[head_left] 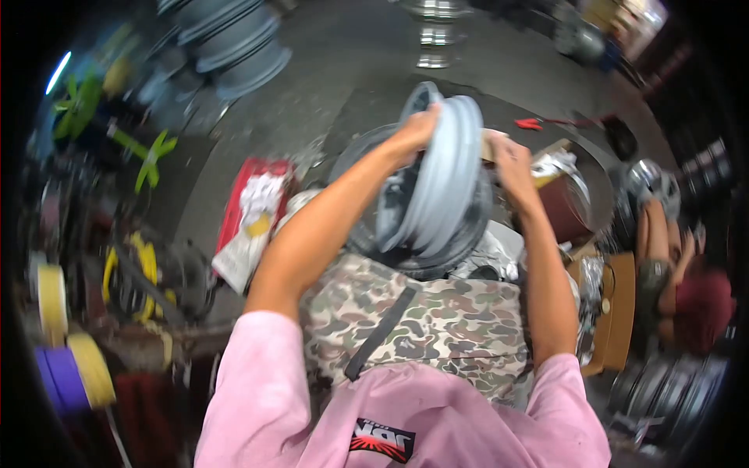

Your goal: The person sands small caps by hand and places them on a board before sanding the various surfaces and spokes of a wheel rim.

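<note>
A grey wheel rim [452, 168] stands on edge, tilted, over a black tyre [351, 168] in front of my lap. My left hand [417, 129] is closed around the rim's upper left edge. On the other side, my right hand [511, 160] is closed on a small tan piece [489, 144], held at or very near the rim's outer face. What the tan piece is made of is too blurred to tell. Camouflage cloth [445, 320] covers my lap.
Left of the tyre lies a red tray [234, 203] with white crumpled material. A cardboard box [616, 312] and a brown roll [562, 204] sit at right. Further right, another person [686, 288] crouches by wheels. Rolls of tape [66, 374] hang lower left; stacked rims [230, 39] stand behind.
</note>
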